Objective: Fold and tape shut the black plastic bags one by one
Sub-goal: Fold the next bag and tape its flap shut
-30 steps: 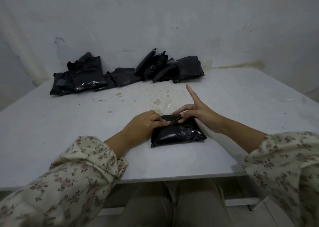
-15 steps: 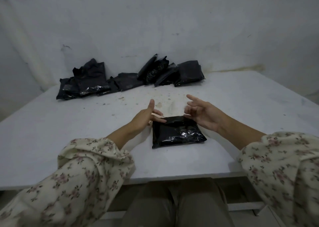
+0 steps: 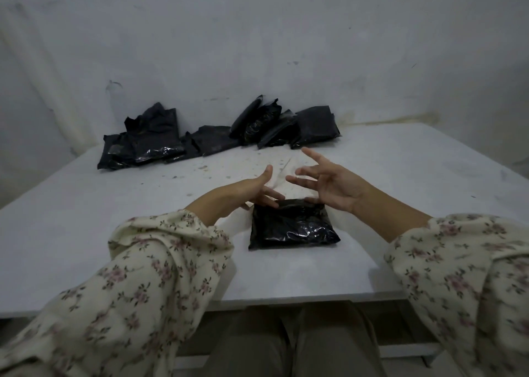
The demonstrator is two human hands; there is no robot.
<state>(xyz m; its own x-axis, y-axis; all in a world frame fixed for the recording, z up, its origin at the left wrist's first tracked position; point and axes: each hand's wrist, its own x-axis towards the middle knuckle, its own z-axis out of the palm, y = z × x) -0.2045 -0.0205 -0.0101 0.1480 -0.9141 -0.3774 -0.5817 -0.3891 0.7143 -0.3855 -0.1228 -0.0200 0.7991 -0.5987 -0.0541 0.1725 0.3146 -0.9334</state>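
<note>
1. Fingers (image 3: 304, 172) of the right hand (image 3: 336, 189) are spread and nearly straight, with the palm turned leftward, and hold nothing. Its thumb sits low at the bag's far right edge; whether it touches cannot be told.
2. The left hand (image 3: 252, 189) is also spread and loose, thumb raised, palm facing the right hand. Its lower fingertips overlap the bag's far left corner, contact unclear.
3. The bag (image 3: 292, 229) lies flat on the table (image 3: 86, 233) as a compact, glossy black packet. It is between the forearms, on the person's side of both hands and near the table's front edge.
4. Both hands hover over the bag's far edge with a gap between them.
5. Cream floral sleeves (image 3: 143, 276) cover the arms down to the forearms.
6. Brown specks (image 3: 206, 167) mark the pale table beyond the hands.
7. Far bags (image 3: 148, 142) lie in a row along the table's back edge by the wall (image 3: 257, 33). They form a crumpled heap on the left and several leaning packets on the right.
8. Below the front edge, legs (image 3: 286, 345) in greyish trousers show.
</note>
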